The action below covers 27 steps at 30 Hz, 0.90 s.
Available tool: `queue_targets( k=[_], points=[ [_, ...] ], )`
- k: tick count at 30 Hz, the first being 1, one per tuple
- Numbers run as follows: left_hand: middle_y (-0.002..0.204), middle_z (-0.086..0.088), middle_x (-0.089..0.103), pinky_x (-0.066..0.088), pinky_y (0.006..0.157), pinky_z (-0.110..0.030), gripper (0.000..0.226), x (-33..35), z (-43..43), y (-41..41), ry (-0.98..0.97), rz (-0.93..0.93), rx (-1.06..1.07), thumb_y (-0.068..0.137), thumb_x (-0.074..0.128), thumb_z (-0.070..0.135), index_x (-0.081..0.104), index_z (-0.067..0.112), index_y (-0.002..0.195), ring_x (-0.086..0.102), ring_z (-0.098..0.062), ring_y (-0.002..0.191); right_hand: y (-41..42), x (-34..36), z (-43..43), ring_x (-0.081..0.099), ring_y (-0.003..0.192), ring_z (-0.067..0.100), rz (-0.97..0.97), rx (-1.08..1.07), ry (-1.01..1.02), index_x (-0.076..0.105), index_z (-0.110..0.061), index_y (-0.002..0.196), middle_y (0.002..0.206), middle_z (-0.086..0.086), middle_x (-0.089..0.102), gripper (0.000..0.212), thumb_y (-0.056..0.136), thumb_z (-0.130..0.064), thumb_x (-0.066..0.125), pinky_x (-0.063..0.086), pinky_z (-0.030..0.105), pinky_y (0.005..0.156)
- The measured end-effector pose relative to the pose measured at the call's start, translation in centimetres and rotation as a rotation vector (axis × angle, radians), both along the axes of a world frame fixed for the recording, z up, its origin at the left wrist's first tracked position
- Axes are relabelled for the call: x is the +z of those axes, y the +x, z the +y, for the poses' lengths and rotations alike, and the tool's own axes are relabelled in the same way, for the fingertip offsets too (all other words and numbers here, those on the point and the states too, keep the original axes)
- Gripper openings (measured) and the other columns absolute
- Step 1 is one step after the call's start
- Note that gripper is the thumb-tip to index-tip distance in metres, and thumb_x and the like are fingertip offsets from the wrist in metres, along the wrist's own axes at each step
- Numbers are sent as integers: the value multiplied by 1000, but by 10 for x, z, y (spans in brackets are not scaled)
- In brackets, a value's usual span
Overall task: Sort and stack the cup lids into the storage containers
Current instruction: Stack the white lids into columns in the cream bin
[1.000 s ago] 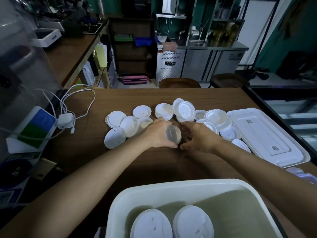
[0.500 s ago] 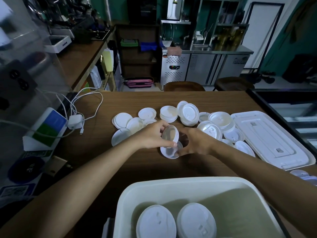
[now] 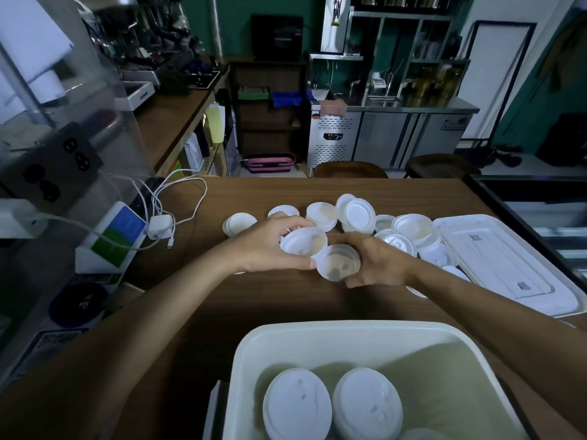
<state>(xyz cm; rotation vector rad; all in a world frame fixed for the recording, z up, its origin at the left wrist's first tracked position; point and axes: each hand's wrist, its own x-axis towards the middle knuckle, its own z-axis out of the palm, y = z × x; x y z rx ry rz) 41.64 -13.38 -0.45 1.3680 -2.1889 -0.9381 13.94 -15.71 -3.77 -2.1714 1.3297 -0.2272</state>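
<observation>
My left hand (image 3: 266, 246) grips a white cup lid (image 3: 303, 241) turned underside up, lifted over the wooden table (image 3: 254, 300). My right hand (image 3: 378, 265) holds a second white lid (image 3: 338, 263), its rim touching the first. Several more white lids (image 3: 355, 214) lie scattered and partly stacked behind my hands. A pale storage container (image 3: 457, 369) stands at the near edge with two stacks of lids (image 3: 297, 404) inside.
A white container cover (image 3: 505, 262) lies flat at the right. White charger cables and an adapter (image 3: 160, 227) lie at the left beside a small card stand (image 3: 111, 239). Two stools stand beyond the table's far edge.
Both hands have risen from the table, each now with its own lid. The two lids, held together a second ago, have come apart and sit side by side.
</observation>
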Motion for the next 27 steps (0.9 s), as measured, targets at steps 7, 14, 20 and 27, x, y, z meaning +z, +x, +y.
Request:
queue_targets(
  k=[7, 14, 20, 27],
  points=[
    [129, 23, 49, 48, 103, -31, 82, 50, 41, 6, -156, -25, -65, 66, 92, 50, 55, 47, 139, 53, -1, 122, -12, 53, 42, 63, 106, 10, -194, -23, -83, 42, -25, 137, 121, -6, 61, 81, 73, -6, 88, 55, 30, 93],
    [126, 21, 60, 45, 99, -18, 94, 84, 90, 5, -217, -24, -182, 70, 96, 22, 45, 45, 146, 56, -3, 123, -11, 90, 126, 64, 110, 15, -368, -3, -116, 58, -33, 128, 121, -9, 66, 68, 74, -9, 91, 53, 30, 97],
    [127, 21, 57, 47, 103, -32, 98, 92, 125, 0, -200, -122, -227, 68, 96, 32, 40, 47, 148, 55, -5, 123, -22, 101, 166, 55, 132, 22, -386, 38, -88, 58, -24, 136, 134, -4, 58, 74, 72, -9, 91, 46, 44, 111],
    [117, 26, 61, 54, 86, -31, 80, 91, 161, -8, -112, -245, -246, 64, 93, 57, 40, 49, 124, 61, -3, 100, -22, 98, 199, 55, 120, 6, -106, 64, -207, 45, -42, 140, 130, -23, 49, 80, 73, -41, 88, 50, 24, 96]
  ],
)
